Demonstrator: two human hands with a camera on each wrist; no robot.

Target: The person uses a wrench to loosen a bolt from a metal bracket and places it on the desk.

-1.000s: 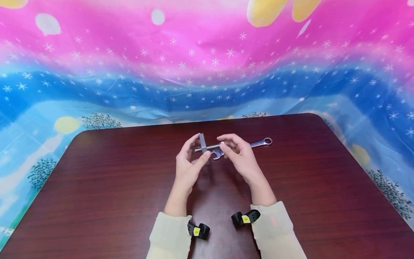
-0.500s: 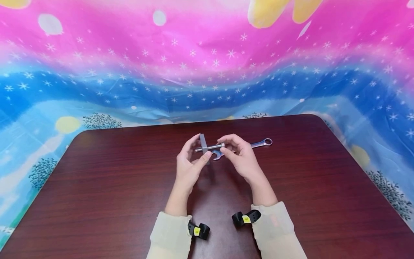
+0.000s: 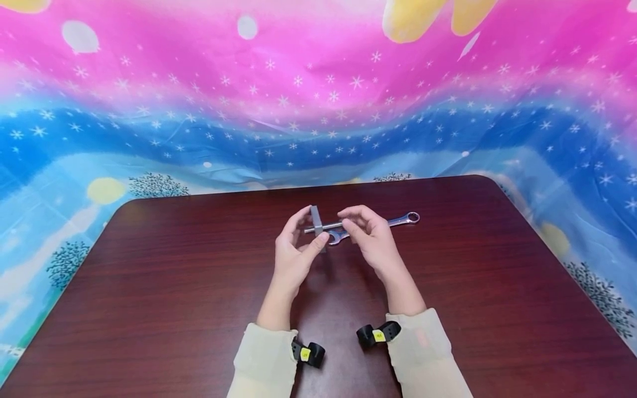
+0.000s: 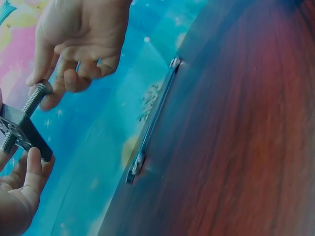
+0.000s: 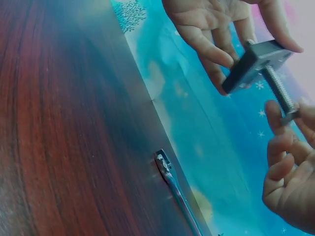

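My left hand (image 3: 293,254) grips a grey rectangular block (image 3: 316,220) by its edges, thumb on the near side. A threaded bolt (image 4: 33,102) runs through the block, and its far end sticks out on the left side. With thumb and fingers, my right hand (image 3: 370,237) pinches the bolt's head, which the fingers hide in the head view. In the right wrist view a length of bare thread shows between block (image 5: 256,64) and head. Behind the right hand, a combination wrench (image 3: 398,221) lies on the table, its middle partly covered by the fingers.
The dark red-brown wooden table (image 3: 174,287) has rounded far corners. A pink and blue snowflake-patterned cloth (image 3: 318,110) hangs behind it and along its sides. Black wrist cameras sit on both sleeves.
The right fingers have closed round the bolt head again after uncovering it half a second ago. Both hands and the block have shifted slightly to the right.
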